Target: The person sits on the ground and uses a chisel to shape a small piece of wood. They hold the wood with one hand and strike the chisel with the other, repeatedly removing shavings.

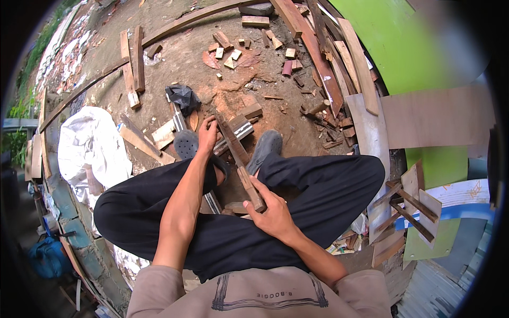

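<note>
Between my knees a narrow wooden strip [231, 140] slants from upper left to lower right. My left hand [208, 134] is closed at its far end, the fingertips against its edge. At the near end, my right hand [272, 210] grips a shorter wooden piece [251, 188], thumb on one side and fingers on the other. This piece lines up with the strip; whether the two are joined or only touch, I cannot tell. Beneath them, a wooden block [249, 111] and a dark bar with pale stripes [238, 137] rest on the ground between my grey clogs [265, 146].
Small wood offcuts [229, 55] lie scattered ahead. Long planks [313, 50] run along the right, near a green panel [397, 42]. A black plastic bag [183, 98] sits beyond my left foot, and a white sack [93, 143] is beside my left knee.
</note>
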Available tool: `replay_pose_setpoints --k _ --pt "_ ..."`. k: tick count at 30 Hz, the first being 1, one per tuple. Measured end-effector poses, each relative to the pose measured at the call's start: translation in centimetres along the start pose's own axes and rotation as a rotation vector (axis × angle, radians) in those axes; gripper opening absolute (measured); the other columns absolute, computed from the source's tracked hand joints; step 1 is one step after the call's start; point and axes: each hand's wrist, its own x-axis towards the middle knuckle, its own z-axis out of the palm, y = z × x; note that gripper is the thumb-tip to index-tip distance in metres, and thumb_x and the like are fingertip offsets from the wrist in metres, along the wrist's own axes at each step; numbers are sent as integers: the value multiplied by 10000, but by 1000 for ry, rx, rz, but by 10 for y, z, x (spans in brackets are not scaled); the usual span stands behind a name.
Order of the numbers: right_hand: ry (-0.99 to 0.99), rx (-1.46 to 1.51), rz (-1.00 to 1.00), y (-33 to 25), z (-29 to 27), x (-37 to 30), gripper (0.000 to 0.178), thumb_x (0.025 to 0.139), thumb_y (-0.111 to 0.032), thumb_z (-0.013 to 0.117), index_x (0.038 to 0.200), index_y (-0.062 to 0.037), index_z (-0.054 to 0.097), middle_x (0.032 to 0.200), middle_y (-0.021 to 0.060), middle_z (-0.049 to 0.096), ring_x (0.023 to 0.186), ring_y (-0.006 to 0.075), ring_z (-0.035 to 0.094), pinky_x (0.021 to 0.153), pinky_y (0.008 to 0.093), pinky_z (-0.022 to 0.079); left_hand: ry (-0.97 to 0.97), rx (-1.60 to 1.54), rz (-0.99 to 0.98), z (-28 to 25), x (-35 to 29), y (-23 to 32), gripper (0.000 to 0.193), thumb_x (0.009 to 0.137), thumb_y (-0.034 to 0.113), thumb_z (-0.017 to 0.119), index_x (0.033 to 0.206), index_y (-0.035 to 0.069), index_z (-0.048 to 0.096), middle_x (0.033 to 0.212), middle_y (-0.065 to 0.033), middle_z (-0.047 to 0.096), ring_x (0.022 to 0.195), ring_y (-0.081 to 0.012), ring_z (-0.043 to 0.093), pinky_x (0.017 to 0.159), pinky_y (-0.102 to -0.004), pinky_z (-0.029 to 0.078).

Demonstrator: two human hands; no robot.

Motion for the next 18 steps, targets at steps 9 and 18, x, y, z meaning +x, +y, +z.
replay_pose_setpoints --k 9,18 --pt "-2 84 -21 4 1 -1 643 922 -173 664 1497 1 433 875 317 692 712 427 703 674 464 541 -25 -6 19 3 6 -11 464 1026 331 574 1445 141 515 967 -1 610 824 -105 581 737 -333 534" --pt "97 135 33 1 -7 6 571 940 -172 656 1452 16 489 1100 278 712 995 372 733 866 382 553 -153 110 -103 14 9 -17 632 1043 561 458 1345 17 571 1113 -94 648 989 -191 594 838 -383 519"
